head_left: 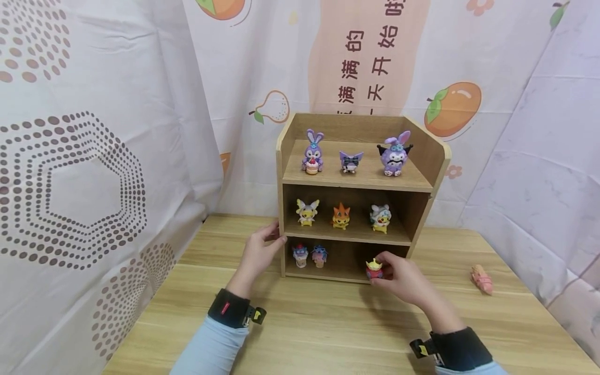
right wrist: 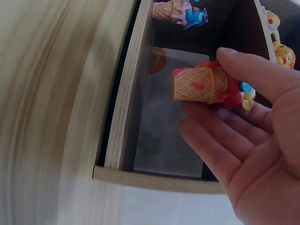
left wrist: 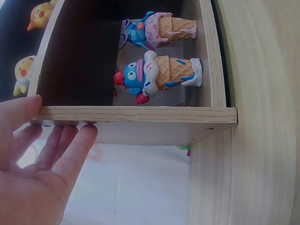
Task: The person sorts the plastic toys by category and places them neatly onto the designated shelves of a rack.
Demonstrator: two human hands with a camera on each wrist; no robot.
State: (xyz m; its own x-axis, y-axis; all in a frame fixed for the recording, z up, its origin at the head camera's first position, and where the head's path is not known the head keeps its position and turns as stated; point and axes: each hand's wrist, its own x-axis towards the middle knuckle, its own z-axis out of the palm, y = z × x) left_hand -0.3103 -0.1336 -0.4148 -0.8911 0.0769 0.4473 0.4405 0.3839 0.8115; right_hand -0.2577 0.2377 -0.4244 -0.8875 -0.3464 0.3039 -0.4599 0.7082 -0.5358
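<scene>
My right hand [head_left: 404, 277] pinches a small figurine with a waffle-cone base [right wrist: 197, 85] and red body between thumb and fingers. It holds the figurine at the front of the bottom compartment's right part, above its floor. My left hand [head_left: 257, 255] rests against the left side of the wooden display shelf [head_left: 356, 179]. Its thumb lies by the front edge and its fairly straight fingers touch the outer panel. Two blue-headed cone figurines, one with a red top [left wrist: 136, 77] and one with pink icing [left wrist: 159, 30], stand in the bottom compartment's left part.
On the top level sit purple figurines, among them a rabbit with a cake [head_left: 312, 156]. The middle level holds a yellow one [head_left: 307, 212], an orange one [head_left: 341, 216] and a grey-hooded one [head_left: 380, 217]. A pinkish figurine [head_left: 482, 279] lies on the table [head_left: 328, 323] to the right.
</scene>
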